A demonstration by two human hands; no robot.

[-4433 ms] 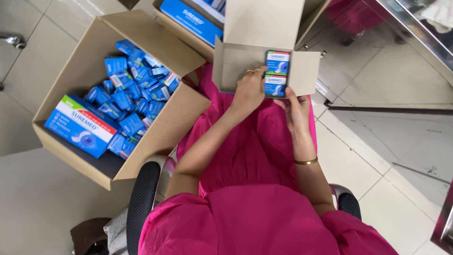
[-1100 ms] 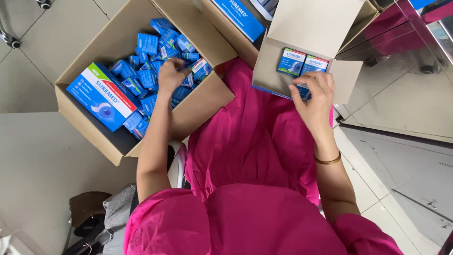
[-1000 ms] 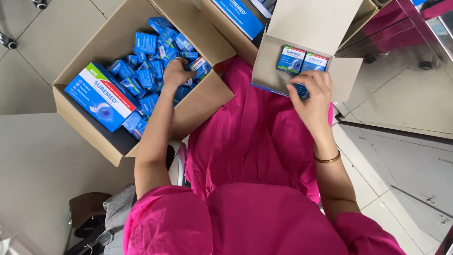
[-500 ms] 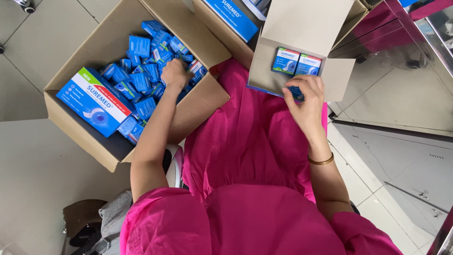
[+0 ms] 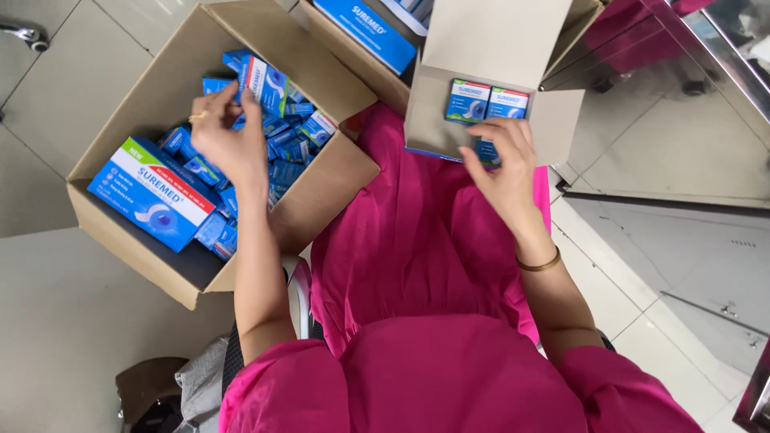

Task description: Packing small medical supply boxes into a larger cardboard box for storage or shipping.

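My left hand [image 5: 226, 143] is raised over the big cardboard carton [image 5: 152, 265] and holds a small blue packet [image 5: 263, 82] between thumb and fingers. The carton holds several small blue packets [image 5: 282, 148] and one long blue box [image 5: 152, 192]. My right hand [image 5: 504, 164] rests at the front edge of a small open white carton [image 5: 553, 132] on my lap, fingers on a blue packet there. Two blue packets [image 5: 487, 103] stand side by side inside that white carton.
Another cardboard box [image 5: 341, 28] with a long blue box [image 5: 367, 30] stands behind. I sit on a chair in a pink dress [image 5: 425, 265]. Tiled floor lies left, a metal-framed glass surface [image 5: 706, 72] at right. A bag [image 5: 180, 385] lies below the chair.
My left hand dipped into the big carton and has come up holding a small blue packet. The right hand stays at the white carton's front edge.
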